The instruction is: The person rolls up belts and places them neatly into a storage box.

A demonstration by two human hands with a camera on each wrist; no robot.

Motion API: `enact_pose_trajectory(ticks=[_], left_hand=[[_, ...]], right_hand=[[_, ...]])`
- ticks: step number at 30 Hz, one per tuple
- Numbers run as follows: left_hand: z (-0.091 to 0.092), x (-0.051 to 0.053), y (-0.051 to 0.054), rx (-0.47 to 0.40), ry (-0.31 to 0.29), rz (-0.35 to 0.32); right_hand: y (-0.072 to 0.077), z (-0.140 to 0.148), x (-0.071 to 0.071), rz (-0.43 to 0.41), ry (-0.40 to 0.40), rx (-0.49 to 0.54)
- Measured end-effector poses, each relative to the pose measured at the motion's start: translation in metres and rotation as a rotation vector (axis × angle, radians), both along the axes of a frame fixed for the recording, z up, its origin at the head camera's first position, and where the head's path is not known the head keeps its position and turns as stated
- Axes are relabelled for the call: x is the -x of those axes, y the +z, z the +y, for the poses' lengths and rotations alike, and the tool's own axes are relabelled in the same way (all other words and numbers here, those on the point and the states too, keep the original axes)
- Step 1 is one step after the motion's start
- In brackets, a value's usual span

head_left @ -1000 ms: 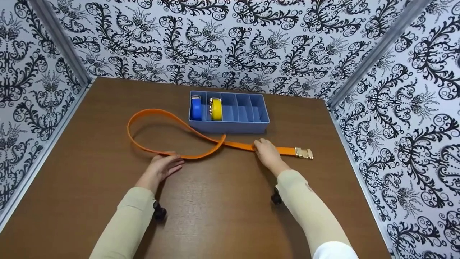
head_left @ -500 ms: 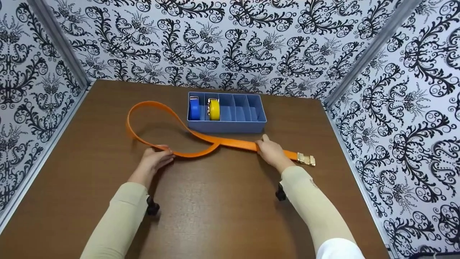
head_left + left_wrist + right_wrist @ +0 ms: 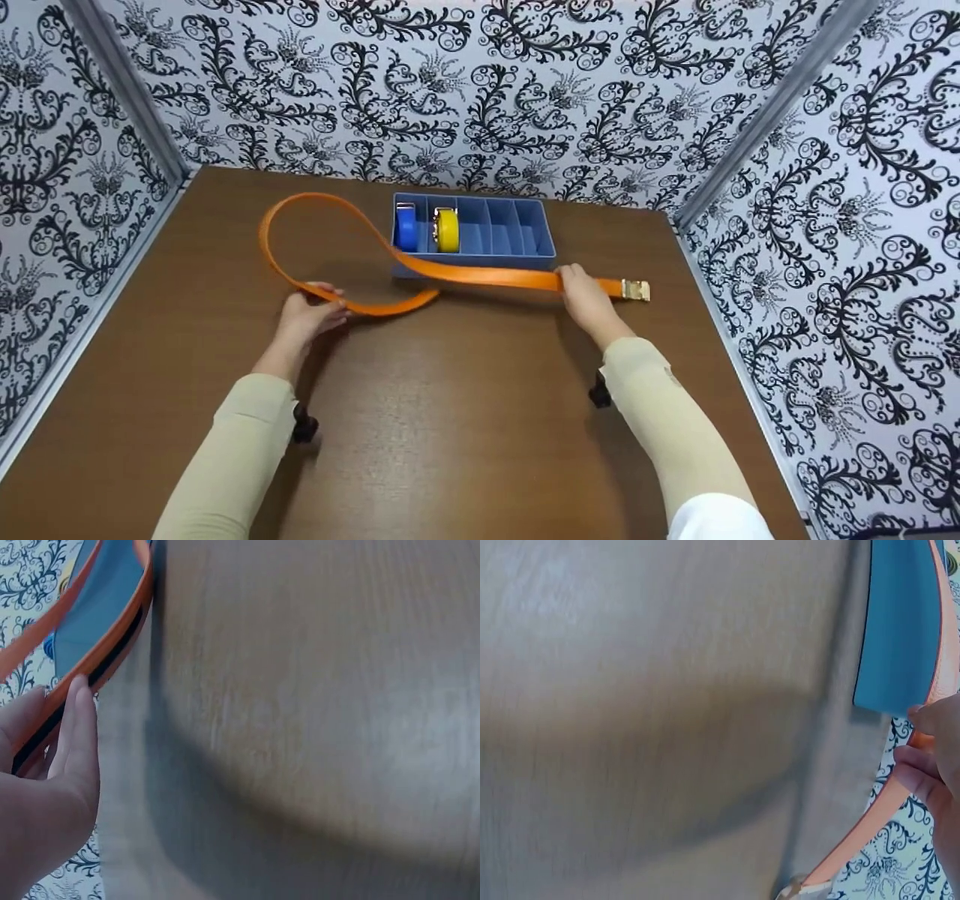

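An orange belt [image 3: 495, 275] curves in a wide loop on the left and runs straight to a gold buckle [image 3: 636, 291] at its right end. The left hand [image 3: 304, 319] grips the lower side of the loop; in the left wrist view, that hand [image 3: 56, 765] pinches the belt [image 3: 112, 636], which shows a black strip on one face. Near the buckle the right hand [image 3: 589, 300] holds the belt, raised off the table. In the right wrist view, the right hand's thumb and fingers [image 3: 922, 765] pinch the belt [image 3: 862, 829].
Behind the belt stands a blue-grey divided box [image 3: 550, 236] holding a rolled blue belt [image 3: 406, 229] and a rolled yellow belt [image 3: 448, 229]. Patterned walls [image 3: 450, 90] border the brown table [image 3: 450, 420] at the back and sides.
Both hands have moved up and apart, the left one leftward and the right one rightward. The belt has risen with them, its straight part now overlapping the box's front, its free end apart from that part.
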State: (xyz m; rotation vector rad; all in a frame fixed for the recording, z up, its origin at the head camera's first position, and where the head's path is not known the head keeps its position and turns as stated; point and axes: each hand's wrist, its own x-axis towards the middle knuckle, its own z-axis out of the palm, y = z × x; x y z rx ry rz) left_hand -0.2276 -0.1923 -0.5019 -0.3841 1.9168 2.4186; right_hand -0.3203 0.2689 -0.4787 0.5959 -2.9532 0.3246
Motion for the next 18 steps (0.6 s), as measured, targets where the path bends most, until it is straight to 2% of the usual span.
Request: enact_pose_trajectory(ticks=[5, 9, 15, 18], left_hand=[[0.0, 0.005, 0.007, 0.212, 0.075, 0.126], [-0.003, 0.006, 0.009, 0.481, 0.092, 0.219], [-0.017, 0.006, 0.018, 0.786, 0.063, 0.335], [-0.028, 0.006, 0.025, 0.937, 0.061, 0.352]], right_hand=[[0.0, 0.011, 0.0, 0.03, 0.004, 0.035], [-0.002, 0.021, -0.002, 0.04, 0.011, 0.054], [-0.001, 0.035, -0.003, -0.091, -0.089, 0.1], [-0.002, 0.042, -0.003, -0.128, -0.135, 0.083]])
